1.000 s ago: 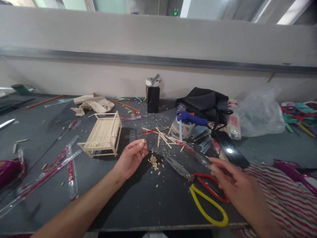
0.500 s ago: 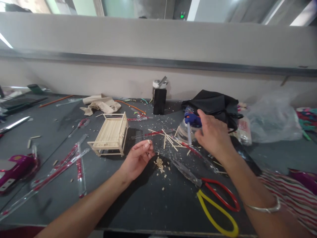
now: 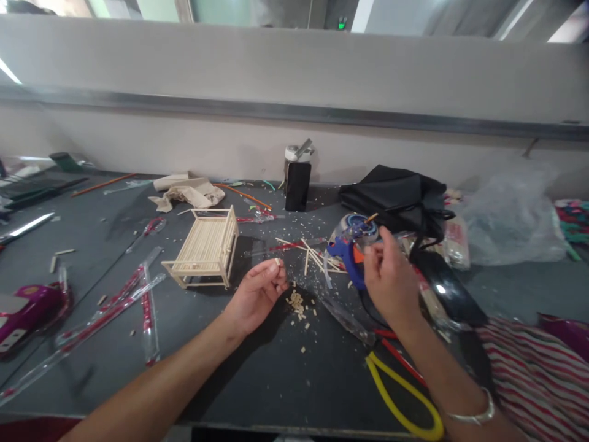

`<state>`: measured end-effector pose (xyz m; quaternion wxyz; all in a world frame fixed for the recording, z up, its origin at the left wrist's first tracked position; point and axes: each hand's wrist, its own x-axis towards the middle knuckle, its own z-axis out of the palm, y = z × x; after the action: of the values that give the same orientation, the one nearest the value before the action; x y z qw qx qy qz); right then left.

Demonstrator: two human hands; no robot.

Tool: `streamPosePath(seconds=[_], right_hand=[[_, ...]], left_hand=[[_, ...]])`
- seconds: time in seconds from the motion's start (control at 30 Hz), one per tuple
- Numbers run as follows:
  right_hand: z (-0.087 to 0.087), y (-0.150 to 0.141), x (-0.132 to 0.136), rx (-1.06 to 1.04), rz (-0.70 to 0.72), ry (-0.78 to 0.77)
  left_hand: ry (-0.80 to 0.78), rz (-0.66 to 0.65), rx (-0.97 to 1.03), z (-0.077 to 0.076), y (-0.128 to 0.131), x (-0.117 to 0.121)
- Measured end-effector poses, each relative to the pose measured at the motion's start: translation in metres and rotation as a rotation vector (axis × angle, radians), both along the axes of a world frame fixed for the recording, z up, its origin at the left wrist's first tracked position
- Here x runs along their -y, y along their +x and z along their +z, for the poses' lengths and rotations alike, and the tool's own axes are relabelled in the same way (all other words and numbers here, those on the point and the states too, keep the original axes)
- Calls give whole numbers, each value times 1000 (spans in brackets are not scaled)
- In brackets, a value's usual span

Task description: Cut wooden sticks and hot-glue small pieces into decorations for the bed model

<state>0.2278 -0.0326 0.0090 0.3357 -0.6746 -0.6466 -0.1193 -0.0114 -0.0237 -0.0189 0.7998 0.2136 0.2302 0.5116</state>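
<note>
My left hand (image 3: 260, 288) pinches a small pale wooden piece (image 3: 277, 262) between thumb and fingertips. Below its fingers lies a small heap of cut wooden bits (image 3: 297, 302). My right hand (image 3: 393, 279) grips a blue glue gun (image 3: 346, 255) with an orange trigger; a translucent glue stick (image 3: 327, 273) hangs from it. Just behind the gun is a clear roll of tape (image 3: 363, 226), partly covered. To the left of my left hand stands a miniature bed frame (image 3: 202, 245) made of thin wooden sticks. Scissors with red and yellow handles (image 3: 405, 402) lie under my right forearm.
Loose wooden sticks (image 3: 315, 258) lie mid-table. A phone (image 3: 298, 187) leans upright at the back. Nearby are a black bag (image 3: 396, 193), a dark glossy device (image 3: 448, 291), a plastic bag (image 3: 510, 221) and striped cloth (image 3: 529, 368). Red-and-clear wrappers (image 3: 147, 313) lie left.
My right hand moved from the scissors area up to the glue gun, took hold of it and lifted it off the tape roll. My left hand keeps its pinch.
</note>
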Motion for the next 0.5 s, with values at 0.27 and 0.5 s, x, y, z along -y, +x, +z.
streamPosePath(seconds=[0.27, 0.5], right_hand=[[-11, -7, 7, -45, 140, -113], [29, 9, 24, -686, 105, -109]], left_hand=[[15, 3, -26, -1, 0, 0], [9, 12, 4, -2, -2, -2]])
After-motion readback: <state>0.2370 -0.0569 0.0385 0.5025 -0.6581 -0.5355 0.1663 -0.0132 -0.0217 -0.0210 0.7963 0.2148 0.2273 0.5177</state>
